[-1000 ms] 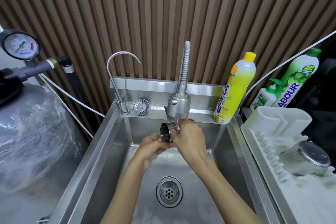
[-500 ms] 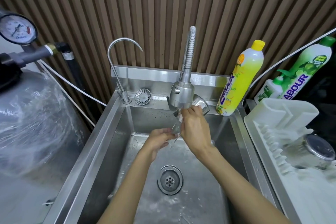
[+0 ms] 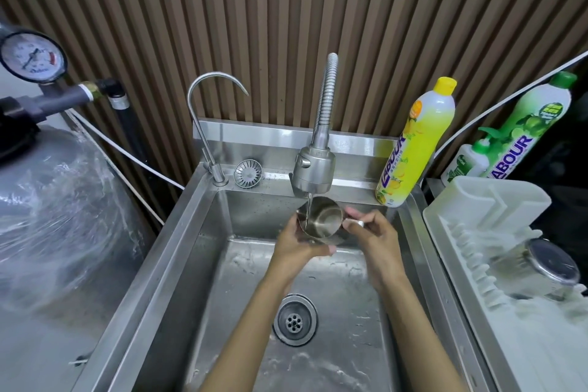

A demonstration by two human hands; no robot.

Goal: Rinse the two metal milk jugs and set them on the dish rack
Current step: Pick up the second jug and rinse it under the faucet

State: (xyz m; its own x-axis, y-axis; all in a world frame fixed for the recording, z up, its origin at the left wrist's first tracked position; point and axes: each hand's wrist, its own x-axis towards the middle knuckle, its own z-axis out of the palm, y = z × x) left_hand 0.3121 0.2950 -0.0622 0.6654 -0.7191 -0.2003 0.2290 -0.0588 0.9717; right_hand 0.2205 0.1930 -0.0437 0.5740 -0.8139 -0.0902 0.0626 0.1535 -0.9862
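A small metal milk jug (image 3: 321, 216) is held over the steel sink (image 3: 197, 251), mouth up under the running tap (image 3: 313, 173), with water streaming into it. My left hand (image 3: 297, 243) cups the jug's body from below and the left. My right hand (image 3: 370, 234) pinches its handle on the right. A second metal jug (image 3: 541, 267) lies upside down on the white dish rack (image 3: 477, 210) at the right, bottom facing up.
A yellow dish-soap bottle (image 3: 416, 143) stands on the sink's back right corner, with a green bottle (image 3: 528, 127) and a small pump bottle (image 3: 467, 162) behind the rack. A thin curved tap (image 3: 203, 124) and a strainer (image 3: 248, 172) sit back left. The drain (image 3: 294, 319) lies below my arms. A wrapped tank (image 3: 54, 216) stands left.
The jug has turned mouth-up under the stream. My right hand shifted from over the jug to its handle on the right, and my left hand now cups it from below.
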